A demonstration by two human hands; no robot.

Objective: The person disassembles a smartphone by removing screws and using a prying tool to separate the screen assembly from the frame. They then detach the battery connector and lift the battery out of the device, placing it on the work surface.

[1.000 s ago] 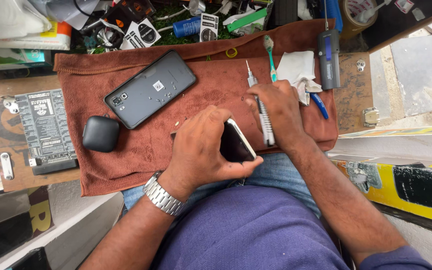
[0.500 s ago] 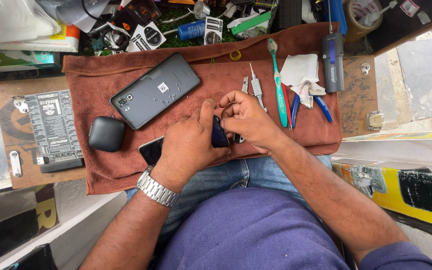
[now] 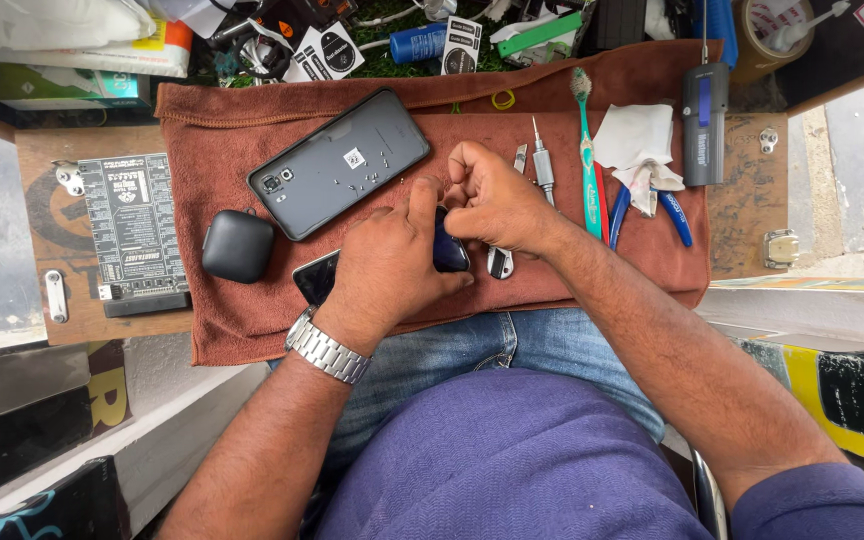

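Most of the dark phone point(image 3: 317, 277) lies hidden under the left hand point(image 3: 392, 262), only its ends showing. What the right hand's point(image 3: 492, 200) closed fingers pinch cannot be told. Clutter along the bench's far edge is cut off by the frame.

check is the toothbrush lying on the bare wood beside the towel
No, the teal toothbrush lies on the brown towel, right of the person's right hand.

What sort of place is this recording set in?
Most likely a small phone repair bench: a grey phone back with loose screws lies on a brown towel, beside a screwdriver and pliers.
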